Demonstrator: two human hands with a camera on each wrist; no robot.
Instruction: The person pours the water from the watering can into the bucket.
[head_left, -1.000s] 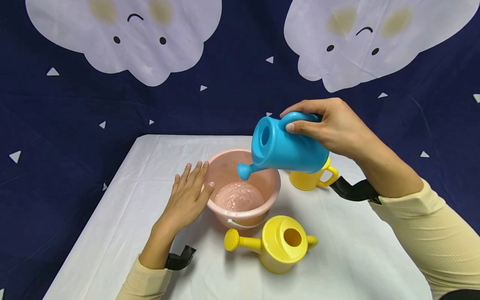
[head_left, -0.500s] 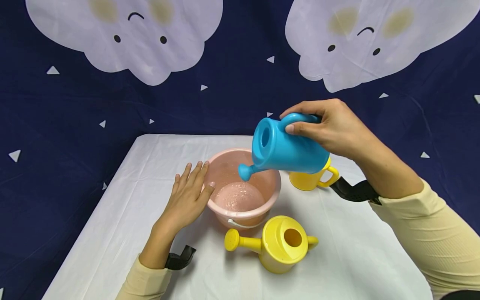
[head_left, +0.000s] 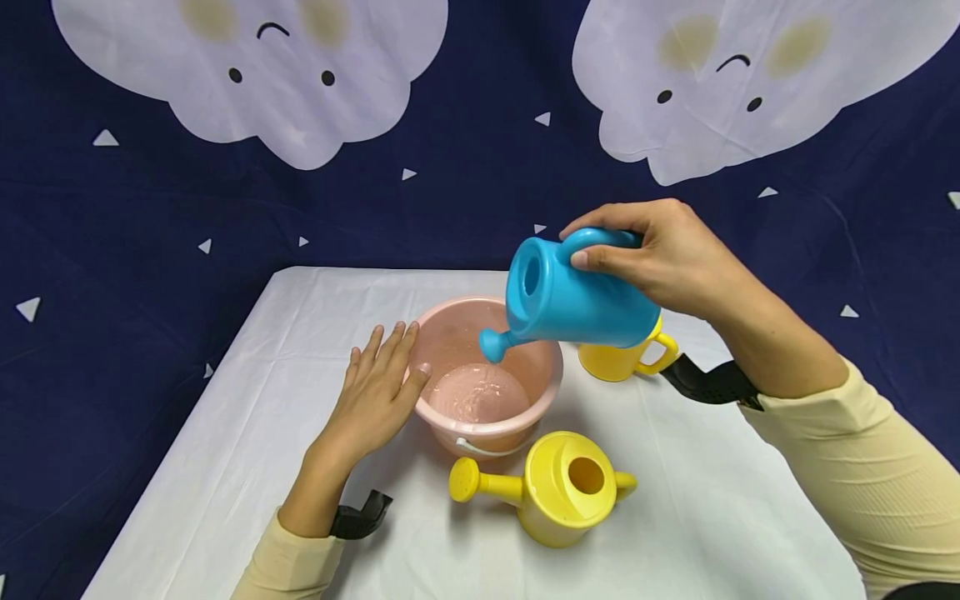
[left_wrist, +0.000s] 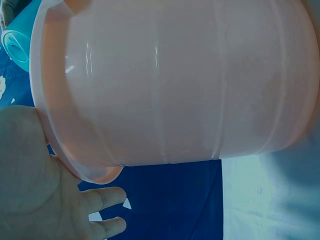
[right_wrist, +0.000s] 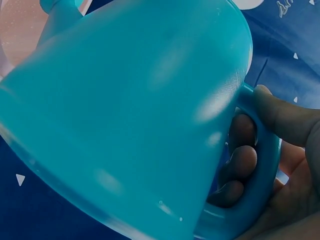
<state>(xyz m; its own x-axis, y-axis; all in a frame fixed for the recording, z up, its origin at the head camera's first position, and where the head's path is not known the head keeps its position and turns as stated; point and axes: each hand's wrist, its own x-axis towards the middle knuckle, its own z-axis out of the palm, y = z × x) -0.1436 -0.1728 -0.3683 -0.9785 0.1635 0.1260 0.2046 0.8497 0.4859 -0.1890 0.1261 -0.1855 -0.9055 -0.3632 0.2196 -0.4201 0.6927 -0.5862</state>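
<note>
My right hand (head_left: 660,254) grips the handle of a blue watering can (head_left: 588,300), its fingers curled through the loop in the right wrist view. The can is tipped, its spout head low over a pink bucket (head_left: 551,400) on the table. Rippled water (head_left: 478,393) lies in the bucket's bottom. With fingers straight, my left hand (head_left: 375,400) rests against the bucket's left rim; the left wrist view has the palm (left_wrist: 30,175) at that rim. In front of the bucket stands a yellow watering can (head_left: 558,492), upright, its spout to the left.
Behind the blue can, a second yellow vessel with a handle (head_left: 615,360) stands to the right of the bucket, partly hidden. A white cloth (head_left: 225,467) covers the table. A dark blue backdrop (head_left: 480,208) with clouds hangs behind its far edge.
The blue watering can stays tipped over the bucket, barely shifted. Ripples on the water differ from frame to frame. The left hand has kept its place on the rim.
</note>
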